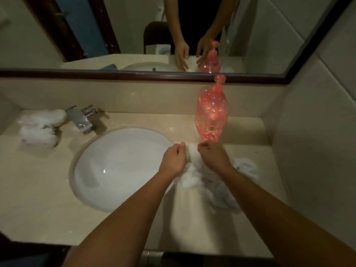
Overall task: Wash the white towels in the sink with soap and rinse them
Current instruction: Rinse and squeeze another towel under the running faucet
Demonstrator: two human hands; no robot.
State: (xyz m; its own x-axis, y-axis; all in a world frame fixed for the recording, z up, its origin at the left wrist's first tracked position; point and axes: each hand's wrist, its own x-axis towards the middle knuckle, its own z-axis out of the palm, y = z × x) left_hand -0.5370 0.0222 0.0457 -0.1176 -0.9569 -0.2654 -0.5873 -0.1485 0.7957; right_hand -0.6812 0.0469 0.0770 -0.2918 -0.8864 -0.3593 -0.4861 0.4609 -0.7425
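Note:
A crumpled white towel (194,176) lies on the beige counter just right of the white oval sink (115,166). My left hand (173,160) and my right hand (212,155) both pinch the towel's upper edge, fingers curled, close together near the sink's right rim. More white towel cloth (246,168) spreads to the right under my right forearm. A second heap of white towels (40,128) sits on the counter at the far left. A pink soap pump bottle (212,114) stands just behind my hands.
A chrome faucet (82,118) stands at the sink's back left. A framed mirror (134,35) runs along the back wall above a low ledge. A tiled wall (317,141) closes the right side. The counter's front edge (57,241) is near me.

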